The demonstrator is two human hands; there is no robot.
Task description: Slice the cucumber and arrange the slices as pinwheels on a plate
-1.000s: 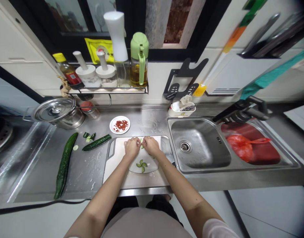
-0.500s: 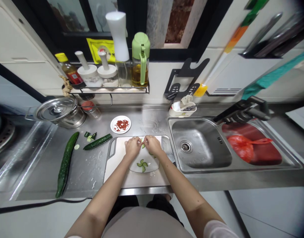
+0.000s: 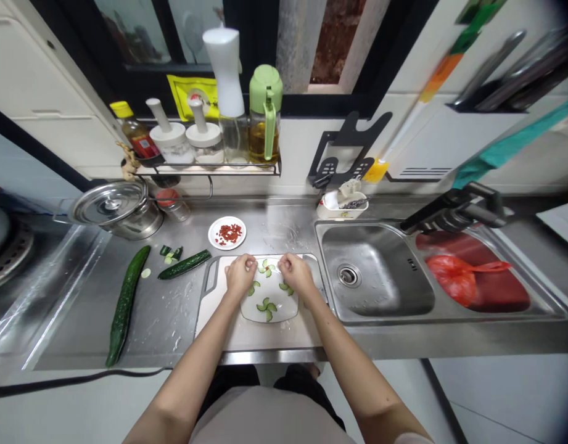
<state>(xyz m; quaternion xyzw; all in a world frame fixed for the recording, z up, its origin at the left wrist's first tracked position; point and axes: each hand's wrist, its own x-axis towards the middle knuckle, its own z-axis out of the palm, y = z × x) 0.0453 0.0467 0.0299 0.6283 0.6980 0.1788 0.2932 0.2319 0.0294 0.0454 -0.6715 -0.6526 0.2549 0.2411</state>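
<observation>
My left hand (image 3: 240,274) is closed over the upper left of a white plate (image 3: 287,312), its thumb and fingers pinched. Across from it my right hand (image 3: 296,273) is closed too, fingertips together above the plate's upper right. Anything within either pinch is too small to make out. Between the hands lies a cluster of cucumber slices (image 3: 263,269) with a red bit at its centre. A second group of cucumber slices (image 3: 266,306) fans out near the plate's front edge, and others show partly beneath each hand. The plate rests on a cutting board (image 3: 214,320).
A small dish (image 3: 212,238) of red goji berries (image 3: 229,234) stands behind the board. To the left are a whole cucumber (image 3: 127,305), a cut cucumber (image 3: 184,265) and a lidded pot (image 3: 140,223). On the right is a sink (image 3: 380,265) holding a red bag (image 3: 452,280).
My hands have moved apart, left and right, from the plate's far side. The cucumber cluster with the red bit is now uncovered between them.
</observation>
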